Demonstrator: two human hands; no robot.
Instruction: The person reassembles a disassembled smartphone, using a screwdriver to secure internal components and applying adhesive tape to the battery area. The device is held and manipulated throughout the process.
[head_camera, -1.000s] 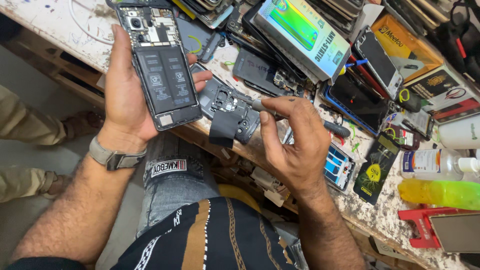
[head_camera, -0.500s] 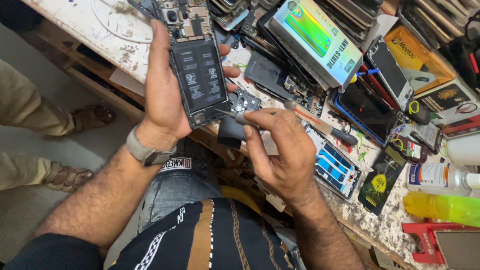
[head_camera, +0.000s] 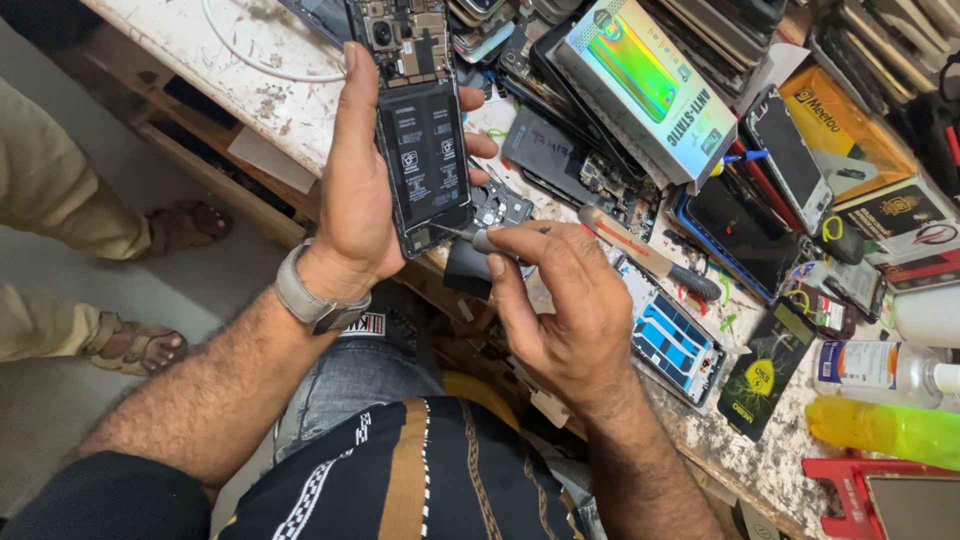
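My left hand (head_camera: 355, 190) grips an opened phone (head_camera: 420, 130) with its back cover off, showing a black battery and circuit board, held upright over the bench edge. A grey watch sits on that wrist. My right hand (head_camera: 565, 300) pinches a small screwdriver (head_camera: 470, 236), whose metal tip touches the phone's lower right corner. A loose black phone part (head_camera: 497, 208) lies on the bench just behind the screwdriver.
The worn white workbench (head_camera: 240, 95) is crowded with phones, screens and parts. A shiny box (head_camera: 640, 80) lies behind, a larger screwdriver (head_camera: 650, 255) to the right, bottles (head_camera: 880, 400) at far right. Another person's sandalled feet (head_camera: 140, 340) are on the floor left.
My left hand has brought the phone closer and more upright. My right hand has moved in so the screwdriver tip now meets the phone's lower corner.
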